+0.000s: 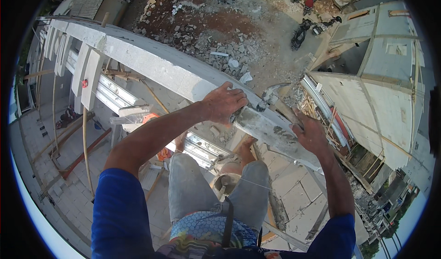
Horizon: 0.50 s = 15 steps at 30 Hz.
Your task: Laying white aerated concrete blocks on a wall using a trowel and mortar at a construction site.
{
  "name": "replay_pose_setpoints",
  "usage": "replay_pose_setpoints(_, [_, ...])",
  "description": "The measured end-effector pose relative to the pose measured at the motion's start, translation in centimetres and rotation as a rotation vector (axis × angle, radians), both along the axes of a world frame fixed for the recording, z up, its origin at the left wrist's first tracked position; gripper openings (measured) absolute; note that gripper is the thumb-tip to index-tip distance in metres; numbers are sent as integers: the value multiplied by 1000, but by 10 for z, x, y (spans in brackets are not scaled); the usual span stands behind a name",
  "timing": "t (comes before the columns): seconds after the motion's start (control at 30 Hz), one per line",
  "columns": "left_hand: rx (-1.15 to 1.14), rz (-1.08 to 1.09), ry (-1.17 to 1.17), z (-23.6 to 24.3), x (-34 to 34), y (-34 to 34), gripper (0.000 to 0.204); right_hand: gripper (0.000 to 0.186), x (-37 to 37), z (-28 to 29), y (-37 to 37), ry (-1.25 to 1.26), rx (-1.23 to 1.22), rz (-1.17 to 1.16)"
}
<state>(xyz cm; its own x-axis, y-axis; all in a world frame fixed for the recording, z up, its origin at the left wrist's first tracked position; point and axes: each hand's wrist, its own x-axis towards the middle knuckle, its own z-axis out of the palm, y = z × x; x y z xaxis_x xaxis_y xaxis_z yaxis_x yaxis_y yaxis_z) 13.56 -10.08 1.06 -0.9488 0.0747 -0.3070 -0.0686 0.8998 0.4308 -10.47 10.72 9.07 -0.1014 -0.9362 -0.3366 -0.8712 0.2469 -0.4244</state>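
My left hand (pixel 225 104) rests on the narrow top of a white block wall (pixel 177 77), its fingers curled over the end of a block beside a grey, mortar-smeared stretch (pixel 268 126). My right hand (pixel 311 131) is closed round the pale handle of a hand tool (pixel 285 110). The tool's curved metal blade (pixel 273 93) reaches past the wall's far edge. Between my knees stands a bucket (pixel 226 181) with grey stuff inside. A handsaw (pixel 133 117) with an orange grip lies left of my knees.
The wall drops on its far side to rubble-strewn ground (pixel 220 43). Parked motorcycles (pixel 301 34) stand beyond. Upright white slabs (pixel 92 80) line the wall at left, above metal channels (pixel 115 93). Wooden poles (pixel 86 149) rise below. Another block building (pixel 386 103) stands right.
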Motion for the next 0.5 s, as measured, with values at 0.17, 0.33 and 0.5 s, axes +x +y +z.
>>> replay_pose_setpoints(0.17, [-5, 6, 5, 0, 1, -2, 84, 55, 6, 8, -14, -49, 155, -225])
replay_pose_setpoints(0.33, [0, 7, -12, 3, -5, 0, 80, 53, -11, 2, -7, -133, 200, -153])
replay_pose_setpoints(0.5, [-60, -12, -39, 3, -1, -1, 79, 55, -10, 0, -16, -83, 72, -430])
